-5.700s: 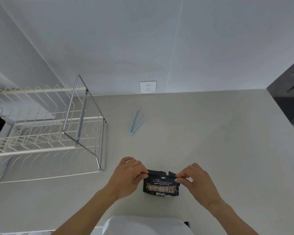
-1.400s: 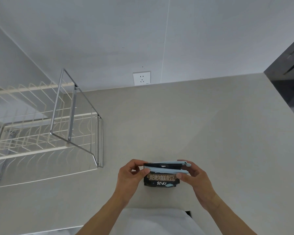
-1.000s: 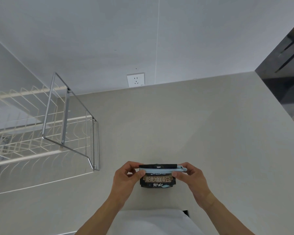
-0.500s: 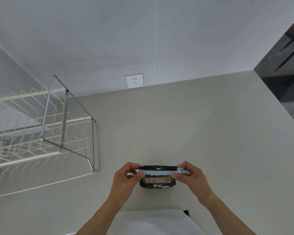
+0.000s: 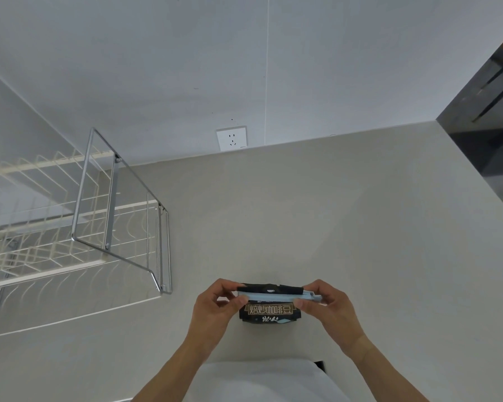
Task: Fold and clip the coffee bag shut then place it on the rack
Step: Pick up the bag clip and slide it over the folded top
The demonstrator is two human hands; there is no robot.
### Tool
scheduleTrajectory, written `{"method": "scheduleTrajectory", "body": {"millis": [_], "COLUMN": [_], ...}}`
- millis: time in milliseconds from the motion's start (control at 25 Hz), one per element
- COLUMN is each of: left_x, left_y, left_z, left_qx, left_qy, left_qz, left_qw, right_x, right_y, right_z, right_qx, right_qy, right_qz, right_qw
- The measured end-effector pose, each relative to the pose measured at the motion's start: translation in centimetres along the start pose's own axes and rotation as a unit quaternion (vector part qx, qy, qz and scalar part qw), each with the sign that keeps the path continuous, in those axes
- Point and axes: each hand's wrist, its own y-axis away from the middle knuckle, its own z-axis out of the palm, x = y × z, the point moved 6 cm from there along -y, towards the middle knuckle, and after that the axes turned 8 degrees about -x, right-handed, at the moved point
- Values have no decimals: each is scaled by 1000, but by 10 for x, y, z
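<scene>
Lettering on the black coffee bag (image 5: 270, 313) reads 焙炒咖啡豆 in pale outlined characters inside a frame, with smaller white marks below that are too small to read. The bag stands on the bench (image 5: 331, 227), its top folded over and a light blue clip (image 5: 276, 296) lying across the fold. At the bag's left end the left hand (image 5: 212, 310) pinches clip and bag; at its right end the right hand (image 5: 333, 307) pinches the clip's tip. Left of the bag, well apart, stands the wire rack (image 5: 79, 236). Beyond the bag, a socket (image 5: 231, 138) sits on the wall.
</scene>
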Motion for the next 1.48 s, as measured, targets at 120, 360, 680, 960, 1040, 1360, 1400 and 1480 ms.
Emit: {"method": "scheduleTrajectory", "body": {"millis": [120, 360, 680, 960, 1040, 1360, 1400, 1480], "left_x": [-2, 9, 79, 74, 75, 87, 91, 96], "left_y": [0, 0, -16, -21, -22, -11, -11, -12], "left_z": [-2, -5, 82, 92, 93, 76, 77, 79], "left_qx": [-1, -22, -187, -133, -121, -114, -105, -104], "left_qy": [6, -49, -495, -493, -495, -428, -432, -457], "left_qz": [-3, 2, 231, 219, 224, 266, 275, 283], "left_qw": [1000, 999, 816, 831, 831, 856, 853, 837], "right_x": [-1, -4, -16, -4, -2, -14, -14, -16], "right_y": [0, 1, -2, 2, 3, 5, 4, 4], "right_z": [3, 6, -2, -9, -6, -4, -4, -2], "right_qx": [-3, 8, -3, 74, 85, 47, 47, 49], "right_qy": [-20, -18, 51, 75, 92, 93, 82, 81], "right_qz": [-9, -16, -26, -14, -21, -66, -62, -61], "right_qw": [1000, 1000, 998, 994, 992, 992, 994, 994]}}
